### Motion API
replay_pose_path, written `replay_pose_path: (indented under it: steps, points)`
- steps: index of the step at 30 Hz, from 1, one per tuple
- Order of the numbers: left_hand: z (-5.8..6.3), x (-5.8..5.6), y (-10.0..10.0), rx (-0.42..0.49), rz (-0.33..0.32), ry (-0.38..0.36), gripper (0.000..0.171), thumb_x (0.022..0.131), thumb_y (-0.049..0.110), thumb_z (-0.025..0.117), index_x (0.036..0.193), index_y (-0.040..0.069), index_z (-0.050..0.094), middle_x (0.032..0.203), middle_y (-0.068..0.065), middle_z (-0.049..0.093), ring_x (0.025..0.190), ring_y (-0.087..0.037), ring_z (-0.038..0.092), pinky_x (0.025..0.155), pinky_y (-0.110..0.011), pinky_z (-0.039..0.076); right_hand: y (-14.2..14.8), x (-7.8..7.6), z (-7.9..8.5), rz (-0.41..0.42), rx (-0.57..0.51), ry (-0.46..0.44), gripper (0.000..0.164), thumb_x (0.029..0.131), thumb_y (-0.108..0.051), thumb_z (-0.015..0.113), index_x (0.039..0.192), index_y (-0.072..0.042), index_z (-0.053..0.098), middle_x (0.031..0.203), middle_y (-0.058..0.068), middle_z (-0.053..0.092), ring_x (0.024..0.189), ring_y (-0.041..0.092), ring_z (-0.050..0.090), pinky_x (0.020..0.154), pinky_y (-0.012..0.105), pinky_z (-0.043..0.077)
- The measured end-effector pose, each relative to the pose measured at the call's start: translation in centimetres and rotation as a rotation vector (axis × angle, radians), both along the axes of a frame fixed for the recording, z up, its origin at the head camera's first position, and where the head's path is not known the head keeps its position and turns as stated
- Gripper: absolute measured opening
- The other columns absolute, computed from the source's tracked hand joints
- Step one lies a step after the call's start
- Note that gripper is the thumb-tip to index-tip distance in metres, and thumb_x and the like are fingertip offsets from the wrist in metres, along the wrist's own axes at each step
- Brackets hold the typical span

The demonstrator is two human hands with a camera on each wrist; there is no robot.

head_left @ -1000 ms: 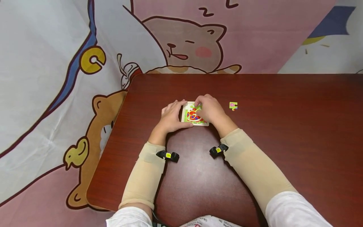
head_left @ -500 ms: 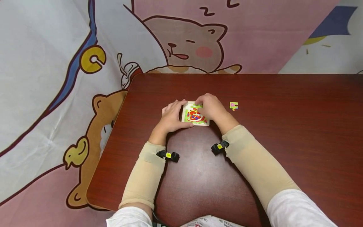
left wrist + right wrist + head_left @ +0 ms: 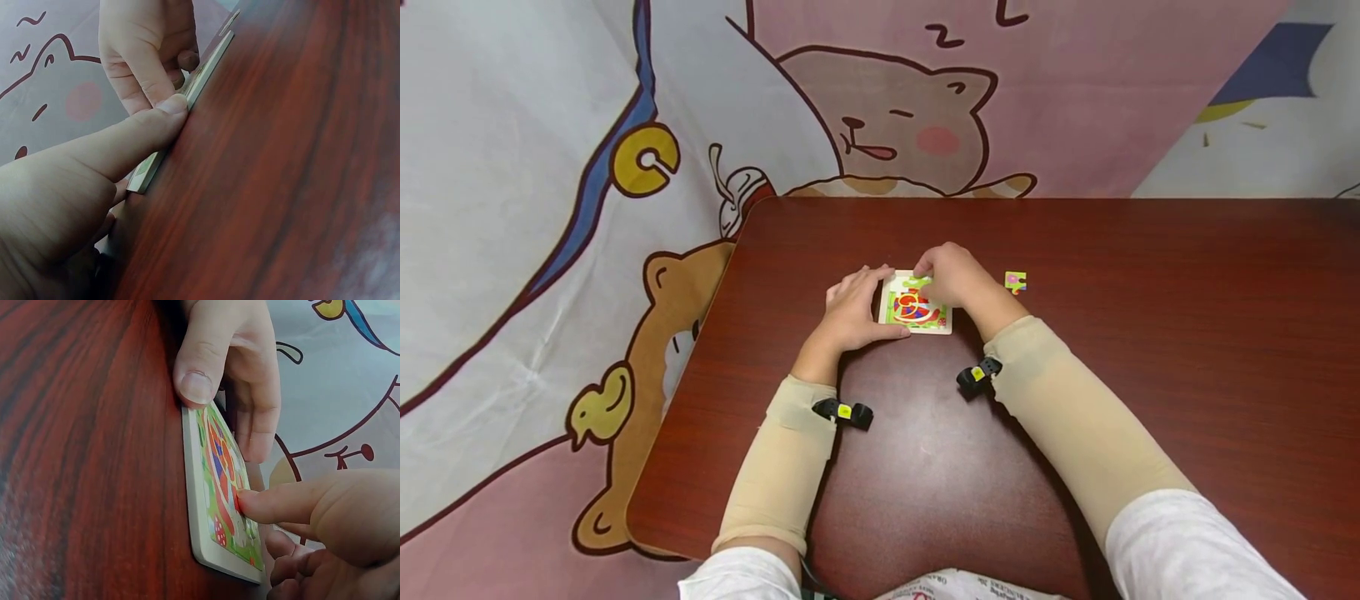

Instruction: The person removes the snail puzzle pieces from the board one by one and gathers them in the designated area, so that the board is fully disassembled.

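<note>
Barely a shift over this last second: the left hand still grasps the puzzle by its sides, flat on the counter, while the right hand keeps working over its face, and whether those fingers pinch anything, I can't tell. The loose piece hasn't budged, off to the right, so the puzzle looks unfinished.
</note>
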State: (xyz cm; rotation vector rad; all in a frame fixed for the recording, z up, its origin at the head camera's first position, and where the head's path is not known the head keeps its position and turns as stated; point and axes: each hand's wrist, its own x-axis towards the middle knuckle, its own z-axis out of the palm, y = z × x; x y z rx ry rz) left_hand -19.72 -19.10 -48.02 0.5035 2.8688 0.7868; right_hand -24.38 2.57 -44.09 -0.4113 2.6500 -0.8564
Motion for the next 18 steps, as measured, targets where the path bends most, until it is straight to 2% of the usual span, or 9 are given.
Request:
replay_pose_path:
  steps: [10,18]
  points:
    - [0.04,0.0,0.15,0.0,0.002,0.001,0.106,0.077,0.059,0.091,0.163,0.023,0.04,0.169,0.001,0.039,0.159,-0.026,0.026,0.117,-0.055,0.022,-0.19,0.13,0.08,0.003,-0.005,0.025,0.025,0.093,-0.006,0.081,0.116,-0.004,0.073,0.116,0.014,0.069,0.109,0.031,0.06,0.1,0.046,0.05]
    - [-0.1,0.0,0.08,0.007,0.018,-0.011,0.114,0.075,0.059,0.093,0.166,0.023,0.035,0.169,-0.003,0.04,0.158,-0.027,0.026,0.118,-0.055,0.021,0.06,0.71,-0.09,0.03,-0.031,0.083,0.03,0.094,-0.006,0.08,0.124,-0.007,0.076,0.119,0.016,0.066,0.111,0.033,0.059,0.1,0.048,0.049]
